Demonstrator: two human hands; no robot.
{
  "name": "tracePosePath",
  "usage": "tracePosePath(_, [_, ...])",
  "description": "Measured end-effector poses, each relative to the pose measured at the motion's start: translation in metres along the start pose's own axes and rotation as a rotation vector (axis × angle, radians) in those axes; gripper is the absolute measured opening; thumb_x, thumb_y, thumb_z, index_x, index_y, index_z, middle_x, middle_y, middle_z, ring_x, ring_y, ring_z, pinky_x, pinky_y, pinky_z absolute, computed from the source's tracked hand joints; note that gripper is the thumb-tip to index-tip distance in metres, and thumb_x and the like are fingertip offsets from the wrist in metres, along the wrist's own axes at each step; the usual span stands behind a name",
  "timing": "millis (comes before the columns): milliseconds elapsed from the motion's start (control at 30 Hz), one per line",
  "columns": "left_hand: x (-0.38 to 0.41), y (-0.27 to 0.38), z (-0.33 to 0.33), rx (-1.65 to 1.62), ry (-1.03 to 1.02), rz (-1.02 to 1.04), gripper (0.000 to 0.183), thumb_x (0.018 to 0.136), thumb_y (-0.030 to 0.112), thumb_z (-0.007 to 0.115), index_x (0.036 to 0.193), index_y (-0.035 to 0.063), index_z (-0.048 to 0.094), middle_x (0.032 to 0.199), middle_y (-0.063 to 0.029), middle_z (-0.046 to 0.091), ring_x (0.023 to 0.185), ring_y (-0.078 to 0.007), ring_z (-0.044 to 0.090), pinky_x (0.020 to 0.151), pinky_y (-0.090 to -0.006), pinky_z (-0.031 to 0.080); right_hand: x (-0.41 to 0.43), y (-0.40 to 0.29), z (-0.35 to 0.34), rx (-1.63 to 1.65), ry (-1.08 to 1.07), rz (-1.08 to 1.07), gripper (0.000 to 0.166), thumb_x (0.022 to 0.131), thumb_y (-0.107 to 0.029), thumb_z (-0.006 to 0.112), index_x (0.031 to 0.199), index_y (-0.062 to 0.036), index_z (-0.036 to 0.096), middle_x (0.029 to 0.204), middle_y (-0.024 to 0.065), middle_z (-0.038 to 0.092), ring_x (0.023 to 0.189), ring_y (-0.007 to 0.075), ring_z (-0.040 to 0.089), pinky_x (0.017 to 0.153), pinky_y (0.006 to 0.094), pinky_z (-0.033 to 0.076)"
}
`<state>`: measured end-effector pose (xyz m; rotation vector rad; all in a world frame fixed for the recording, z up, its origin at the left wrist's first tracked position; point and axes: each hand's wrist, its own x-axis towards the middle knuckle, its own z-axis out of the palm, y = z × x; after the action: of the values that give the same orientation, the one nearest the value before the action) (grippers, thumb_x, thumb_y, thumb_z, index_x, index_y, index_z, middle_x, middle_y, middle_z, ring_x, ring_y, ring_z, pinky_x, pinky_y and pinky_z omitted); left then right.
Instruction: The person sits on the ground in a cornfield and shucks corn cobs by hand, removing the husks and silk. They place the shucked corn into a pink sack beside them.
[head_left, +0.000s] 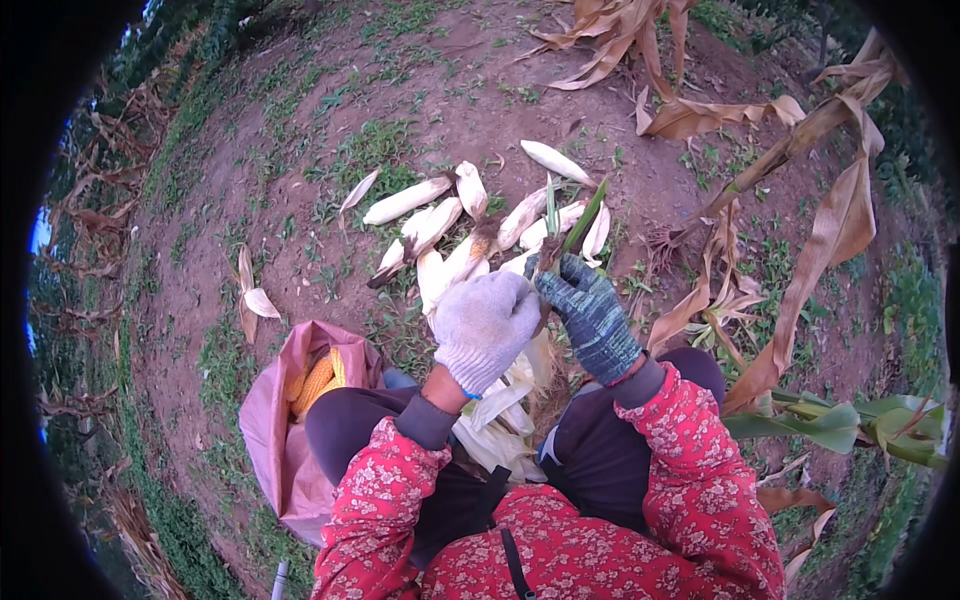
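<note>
My left hand (487, 319), in a whitish knit glove, is curled shut around a corn ear (550, 259), most of which the gloves hide. Against it, my right hand (589, 315), in a green and dark patterned glove, pinches the ear's husk near the brown silk. Two green leaf tips (587, 216) stick up from this end. Just beyond my hands lies a pile of ears in pale husks (442, 225), some with dark silk. Stripped husks and silk (502, 431) lie on the ground between my legs.
A pink woven sack (262, 450) stands open beside my left knee, with husked yellow corn cobs (319, 382) inside. Dry corn stalks (795, 146) with brown leaves lean in on the right. A green stalk (832, 424) lies near my right knee. Loose husk (251, 292) rests on the soil at left.
</note>
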<state>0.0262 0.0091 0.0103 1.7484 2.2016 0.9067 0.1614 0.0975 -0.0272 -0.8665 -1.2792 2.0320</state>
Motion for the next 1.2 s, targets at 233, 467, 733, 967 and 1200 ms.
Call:
tracePosePath(233, [-0.001,-0.007,0.004,-0.002,0.040,-0.009,0.014,0.076,0.024,0.064,0.080,0.0096,0.064,0.075,-0.0118,0.064,0.073,-0.0318,0.064,0.065,-0.0417,0.049,0.003,0.012,-0.001,-0.027,-0.021,-0.048,0.022,0.091,-0.012,0.064,0.110,-0.0002,0.061,0.099,0.0025,0.064,0.090,0.0096,0.059,0.078,0.0253,0.050])
tracePosePath(467, [0.002,-0.009,0.005,-0.208,-0.009,-0.149,0.014,0.078,0.018,0.061,0.081,0.0047,0.063,0.072,-0.0084,0.063,0.067,-0.0203,0.063,0.063,-0.0341,0.049,0.009,0.013,-0.011,0.374,-0.179,0.039,0.026,0.094,-0.013,0.060,0.116,-0.0004,0.060,0.109,0.0057,0.064,0.098,0.0121,0.060,0.086,0.0277,0.049])
tracePosePath(733, [0.001,-0.014,0.003,-0.571,-0.146,-0.285,0.014,0.081,0.012,0.061,0.084,-0.0014,0.061,0.073,-0.0009,0.059,0.067,-0.0076,0.056,0.062,-0.0247,0.047,0.012,0.004,-0.007,-0.099,-0.136,-0.087,0.032,0.092,-0.018,0.065,0.117,0.0005,0.059,0.109,0.0071,0.064,0.098,0.0137,0.060,0.086,0.0293,0.049])
tracePosePath(967, [-0.001,-0.018,0.010,-0.759,-0.173,-0.314,0.014,0.083,0.012,0.060,0.086,-0.0013,0.061,0.076,-0.0017,0.060,0.068,-0.0082,0.057,0.062,-0.0240,0.047,0.009,-0.009,-0.008,-0.146,-0.105,-0.079,0.028,0.092,-0.017,0.063,0.116,-0.0022,0.060,0.104,0.0045,0.066,0.095,0.0136,0.063,0.086,0.0284,0.050])
tracePosePath(1200, [-0.001,-0.019,0.004,-0.841,-0.227,-0.344,0.023,0.082,0.021,0.062,0.089,-0.0006,0.062,0.076,0.0001,0.060,0.068,-0.0069,0.054,0.062,-0.0247,0.045,0.010,-0.010,-0.011,-0.063,-0.149,-0.024,0.028,0.094,-0.018,0.061,0.115,-0.0005,0.065,0.104,0.0059,0.068,0.094,0.0104,0.062,0.083,0.0273,0.051])
